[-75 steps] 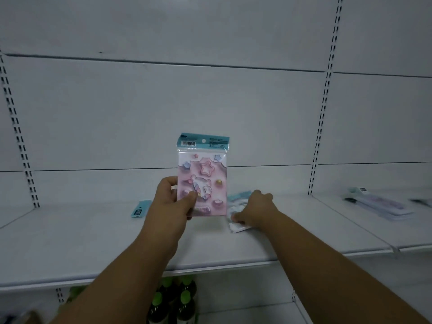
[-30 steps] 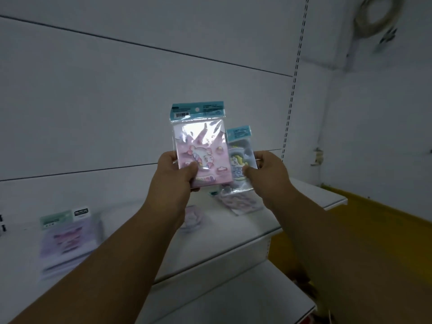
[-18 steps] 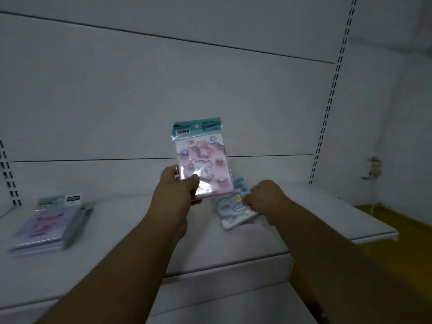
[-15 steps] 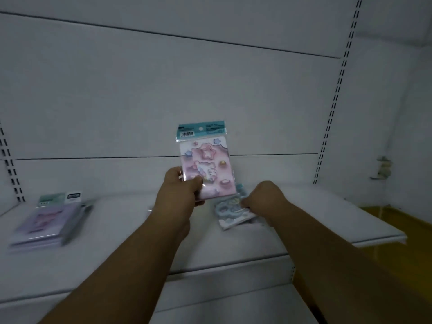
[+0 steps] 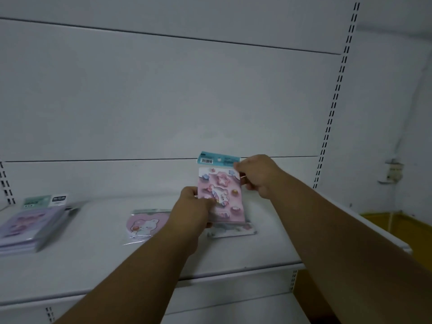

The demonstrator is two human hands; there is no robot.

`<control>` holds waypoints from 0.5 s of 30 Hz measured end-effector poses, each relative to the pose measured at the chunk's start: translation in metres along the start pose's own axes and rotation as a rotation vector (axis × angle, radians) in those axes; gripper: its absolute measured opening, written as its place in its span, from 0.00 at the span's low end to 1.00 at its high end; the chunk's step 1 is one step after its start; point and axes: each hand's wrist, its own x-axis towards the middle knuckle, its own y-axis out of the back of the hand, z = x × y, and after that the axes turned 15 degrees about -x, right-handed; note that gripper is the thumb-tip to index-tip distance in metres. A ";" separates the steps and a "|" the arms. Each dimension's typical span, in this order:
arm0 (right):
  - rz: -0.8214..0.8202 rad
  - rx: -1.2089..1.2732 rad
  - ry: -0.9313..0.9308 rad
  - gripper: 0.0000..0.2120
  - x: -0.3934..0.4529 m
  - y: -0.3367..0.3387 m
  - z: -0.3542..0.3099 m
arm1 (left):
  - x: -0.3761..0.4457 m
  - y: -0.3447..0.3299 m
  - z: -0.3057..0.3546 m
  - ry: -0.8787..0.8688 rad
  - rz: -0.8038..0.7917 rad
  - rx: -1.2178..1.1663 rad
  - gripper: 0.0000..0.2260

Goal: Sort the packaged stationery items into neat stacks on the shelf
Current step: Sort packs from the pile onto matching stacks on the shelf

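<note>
A pink packet [image 5: 222,192] with a teal header card and a star-and-animal picture stands upright above the white shelf [image 5: 93,260]. My left hand [image 5: 195,208] pinches its lower left edge. My right hand [image 5: 258,175] pinches its upper right corner by the header. Directly beneath it a pale blue packet [image 5: 233,230] lies flat on the shelf, mostly hidden. A round pink packet [image 5: 146,224] with a white bear lies flat to the left of my left hand. A stack of purple packets [image 5: 28,224] sits at the far left.
The white back panel [image 5: 163,101] rises behind the shelf, with slotted uprights at both sides. The shelf's right end [image 5: 397,242] stops before a yellow floor strip [image 5: 402,228]. A lower shelf shows below the front edge.
My right hand let go of the pale blue packet, which now lies flat on the shelf, and moved up to pinch the pink packet's top right corner. The pink packet sits lower and further right.
</note>
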 end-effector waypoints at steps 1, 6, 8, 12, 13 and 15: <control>-0.006 -0.025 0.007 0.12 0.007 -0.002 0.001 | 0.002 -0.001 -0.003 0.001 0.018 0.051 0.06; -0.059 -0.279 0.020 0.13 0.035 -0.023 0.018 | 0.017 0.005 -0.013 -0.071 0.081 0.554 0.04; -0.057 -0.438 0.057 0.14 0.042 -0.031 0.026 | 0.021 0.001 -0.012 -0.058 0.080 0.785 0.09; 0.010 -0.821 0.188 0.13 0.045 -0.038 0.032 | 0.025 -0.011 -0.008 -0.028 0.066 1.058 0.15; 0.028 -0.860 0.194 0.13 0.044 -0.039 0.032 | 0.027 -0.011 -0.008 -0.036 0.068 1.080 0.16; 0.084 -0.905 0.204 0.11 0.039 -0.041 0.029 | 0.026 -0.011 -0.007 -0.068 0.073 1.112 0.17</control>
